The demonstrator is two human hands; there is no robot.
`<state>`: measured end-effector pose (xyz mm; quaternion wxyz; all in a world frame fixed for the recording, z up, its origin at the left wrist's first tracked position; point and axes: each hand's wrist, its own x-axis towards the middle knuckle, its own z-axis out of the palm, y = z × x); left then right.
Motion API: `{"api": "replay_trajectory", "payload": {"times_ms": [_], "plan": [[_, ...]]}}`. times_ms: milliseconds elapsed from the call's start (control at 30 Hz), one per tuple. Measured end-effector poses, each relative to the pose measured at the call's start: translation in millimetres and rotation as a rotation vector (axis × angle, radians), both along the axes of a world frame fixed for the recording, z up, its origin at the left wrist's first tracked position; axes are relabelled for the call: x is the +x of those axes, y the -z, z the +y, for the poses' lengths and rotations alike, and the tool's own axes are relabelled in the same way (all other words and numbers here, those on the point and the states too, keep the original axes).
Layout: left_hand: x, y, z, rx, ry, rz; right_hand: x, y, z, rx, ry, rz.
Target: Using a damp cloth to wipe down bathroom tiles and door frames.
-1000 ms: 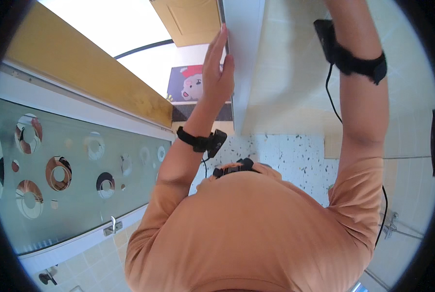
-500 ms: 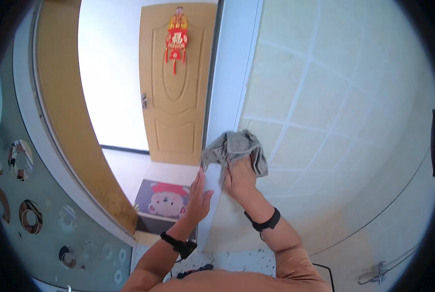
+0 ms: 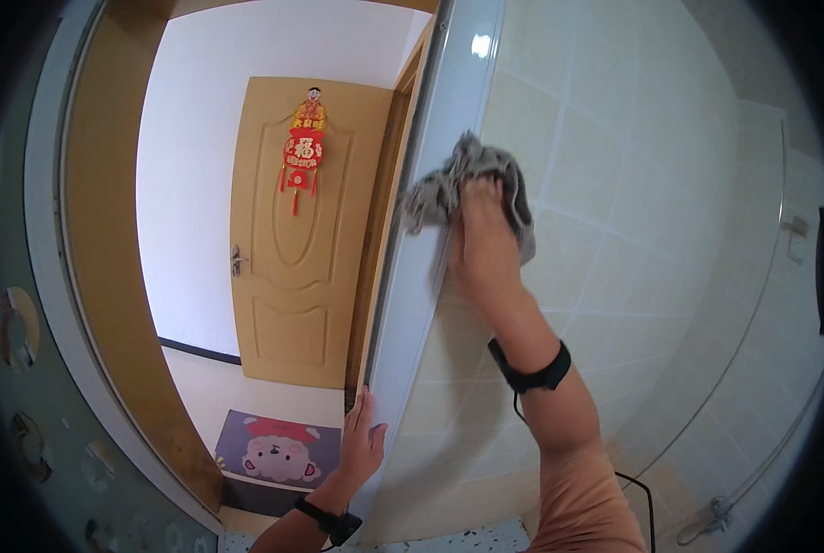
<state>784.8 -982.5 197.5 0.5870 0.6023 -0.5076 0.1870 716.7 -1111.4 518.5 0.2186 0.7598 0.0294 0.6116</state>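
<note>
A crumpled grey cloth (image 3: 518, 198) is pressed by my right hand (image 3: 485, 235) against the white door frame (image 3: 412, 267) and the edge of the tiled wall beside it. My right fingers are bent over the cloth, which drapes out to both sides of them. Lower down, my left hand (image 3: 364, 442) rests against the same frame with its fingers stretched upward and its thumb apart, holding nothing. Black bands circle both wrists.
Through the doorway stands a tan door (image 3: 315, 230) with a red hanging ornament (image 3: 303, 152). A mat with a cartoon bear (image 3: 278, 450) lies on the floor there. At left is a frosted glass panel (image 3: 62, 415); pale tiled wall (image 3: 596, 212) and a shower fitting (image 3: 718, 511) are at right.
My right hand has slid up the frame with the grey cloth. My left hand stays low against the frame. The view has tilted upward, showing more of the upper doorway and wall.
</note>
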Motion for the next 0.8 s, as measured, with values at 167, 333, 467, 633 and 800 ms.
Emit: {"api": "replay_trajectory", "payload": {"times_ms": [167,333,467,633,800], "plan": [[2,-2,0,0.016,0.001,0.016,12,-83,-14,-0.157,-0.041,-0.134],[-2,1,3,0.017,0.000,0.004,8,-182,8,0.053,-0.014,-0.140],[-6,-1,4,0.022,0.019,-0.010,5,-261,1,0.009,0.046,-0.216],[-7,-2,10,0.011,0.014,-0.021,19,-233,9,0.060,-0.056,-0.290],[-5,4,5,0.056,0.023,-0.009,23,-129,6,-0.027,-0.128,-0.318]]}}
